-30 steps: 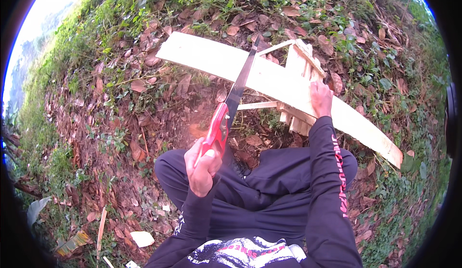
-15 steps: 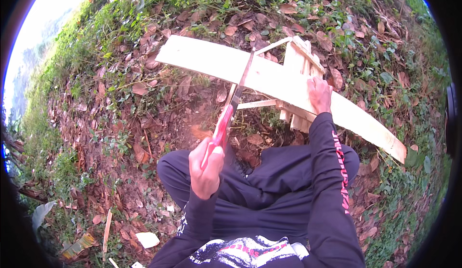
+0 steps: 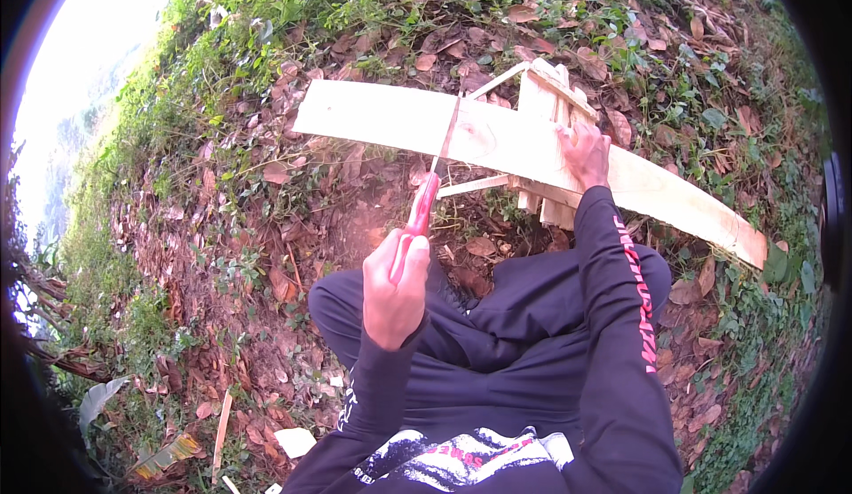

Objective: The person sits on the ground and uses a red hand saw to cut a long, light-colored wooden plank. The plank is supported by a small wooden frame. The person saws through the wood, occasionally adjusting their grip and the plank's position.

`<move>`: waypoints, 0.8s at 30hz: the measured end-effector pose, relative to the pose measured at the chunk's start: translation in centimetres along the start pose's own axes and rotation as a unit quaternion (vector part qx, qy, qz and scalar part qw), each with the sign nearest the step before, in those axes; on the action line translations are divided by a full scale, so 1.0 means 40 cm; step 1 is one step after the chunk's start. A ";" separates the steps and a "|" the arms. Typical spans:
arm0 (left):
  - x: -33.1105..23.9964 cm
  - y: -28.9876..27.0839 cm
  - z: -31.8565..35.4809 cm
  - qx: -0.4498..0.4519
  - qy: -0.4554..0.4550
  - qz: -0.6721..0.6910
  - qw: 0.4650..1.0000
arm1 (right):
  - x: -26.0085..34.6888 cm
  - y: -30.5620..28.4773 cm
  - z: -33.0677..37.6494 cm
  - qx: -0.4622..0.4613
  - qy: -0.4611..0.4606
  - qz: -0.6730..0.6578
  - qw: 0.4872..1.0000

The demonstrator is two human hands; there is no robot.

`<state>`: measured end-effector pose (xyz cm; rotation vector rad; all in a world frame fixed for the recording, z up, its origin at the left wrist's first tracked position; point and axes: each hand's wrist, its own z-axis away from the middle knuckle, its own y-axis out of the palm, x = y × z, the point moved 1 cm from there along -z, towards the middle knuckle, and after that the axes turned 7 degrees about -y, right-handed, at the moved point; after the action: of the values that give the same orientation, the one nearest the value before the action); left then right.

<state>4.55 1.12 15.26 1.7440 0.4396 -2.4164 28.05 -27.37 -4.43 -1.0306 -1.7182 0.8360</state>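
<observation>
My left hand (image 3: 395,290) is closed around the red handle (image 3: 423,205) of a handsaw. The saw's thin blade (image 3: 452,130) lies across a long, pale wooden plank (image 3: 377,117), left of the plank's middle. On the plank, right of the blade, rests my right hand (image 3: 586,154), its fingers bent and closed on the wood. Beneath the plank stands a small wooden frame (image 3: 556,94) of nailed-looking strips, sticking out on the far and near sides. Whether the blade has cut into the wood is too small to tell.
I sit with folded legs (image 3: 506,316) close to the frame. Dry brown leaves and green plants (image 3: 142,316) cover the sloping ground. A thin wood strip (image 3: 222,432) and a pale offcut (image 3: 295,442) lie at the lower left.
My left hand and the saw handle have moved forward, closer to the plank's near edge. My right hand stays on the plank. The whole view has shifted slightly.
</observation>
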 end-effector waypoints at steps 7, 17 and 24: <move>-0.018 -0.017 0.053 0.010 -0.058 0.036 0.998 | 0.030 -0.017 -0.012 0.068 -0.011 -0.043 0.997; 0.002 -0.066 0.165 0.051 -0.046 0.110 0.992 | 0.140 -0.004 -0.019 -0.034 -0.046 -0.060 0.997; 0.004 -0.046 0.157 0.139 0.001 0.134 0.981 | 0.127 0.009 0.022 0.101 0.065 -0.042 0.992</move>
<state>-1.67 0.94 17.22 1.7712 -0.1359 -2.3683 26.25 -22.68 -3.16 -0.8508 -1.5224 0.8513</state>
